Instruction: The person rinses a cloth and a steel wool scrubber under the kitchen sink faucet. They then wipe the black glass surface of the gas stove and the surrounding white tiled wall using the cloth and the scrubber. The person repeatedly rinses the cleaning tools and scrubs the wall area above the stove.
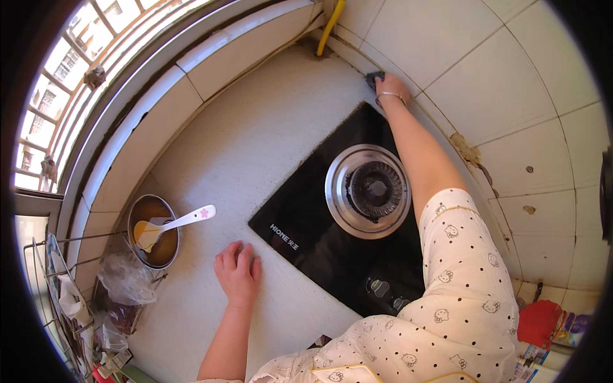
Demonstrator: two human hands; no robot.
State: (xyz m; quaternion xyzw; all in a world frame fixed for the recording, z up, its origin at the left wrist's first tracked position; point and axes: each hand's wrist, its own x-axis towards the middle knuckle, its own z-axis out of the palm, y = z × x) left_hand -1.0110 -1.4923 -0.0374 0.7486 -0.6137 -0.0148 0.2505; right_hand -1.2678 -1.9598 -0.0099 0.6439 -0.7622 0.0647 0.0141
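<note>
My right hand [393,87] reaches over the far side of the cooktop, shut on a dark scouring pad [374,79]. It is at the back edge of the pale countertop [249,139], close to the tiled wall. My left hand [238,270] rests on the counter with fingers bent and nothing visible in it. Between the two lies a black glass gas cooktop [306,215] with a round steel burner [368,191] and control knobs [380,287] near my body. My right forearm passes beside the burner's right rim.
A metal pot [178,239] of brownish liquid holds a white-handled ladle [191,218]. Beside it are a clear plastic bag [127,277] and a wire rack [52,273]. A yellow hose [330,28] comes down at the far corner. White wall tiles [517,119] bound the right; a barred window [62,81], the left.
</note>
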